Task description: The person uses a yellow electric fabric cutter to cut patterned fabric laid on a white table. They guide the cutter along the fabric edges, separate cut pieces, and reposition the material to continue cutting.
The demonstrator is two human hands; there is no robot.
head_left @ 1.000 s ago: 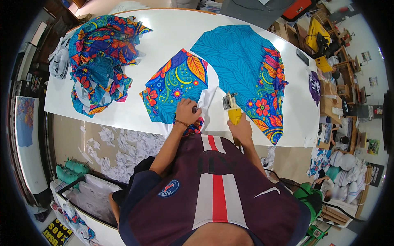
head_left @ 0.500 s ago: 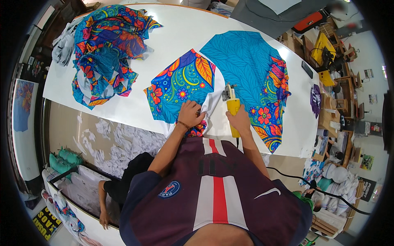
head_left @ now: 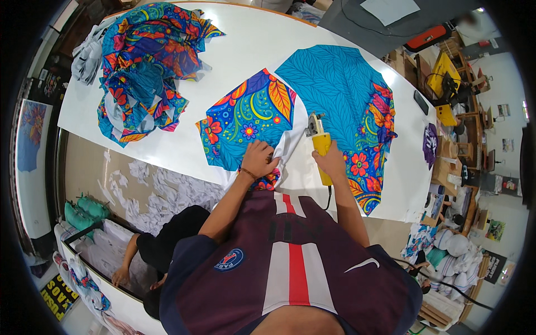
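My right hand [head_left: 333, 162] is wrapped round the yellow body of a handheld electric fabric cutter [head_left: 322, 146]. Its metal head points away from me, between two printed fabric pieces. My left hand [head_left: 260, 159] lies on the nearer piece, a floral fabric panel [head_left: 245, 120] with a white margin, fingers resting on the cloth and thumb out to the right. White cloth [head_left: 287, 146] bunches up beside that thumb. To the right of the cutter lies a larger teal leaf-patterned fabric panel [head_left: 329, 78] with flowers along its right side.
Printed fabric pieces [head_left: 145, 72] are heaped at the table's far left, by grey-white cloth [head_left: 86, 61]. A phone [head_left: 421, 103] and purple cloth [head_left: 430, 143] lie at the right of the white table [head_left: 245, 33]. White scraps [head_left: 167, 190] cover the floor. Another person's hand [head_left: 120, 276] is at lower left.
The cutter and my right hand have shifted very slightly right. The other person's arm at lower left has moved left, over the bin. My left hand stays on the panel.
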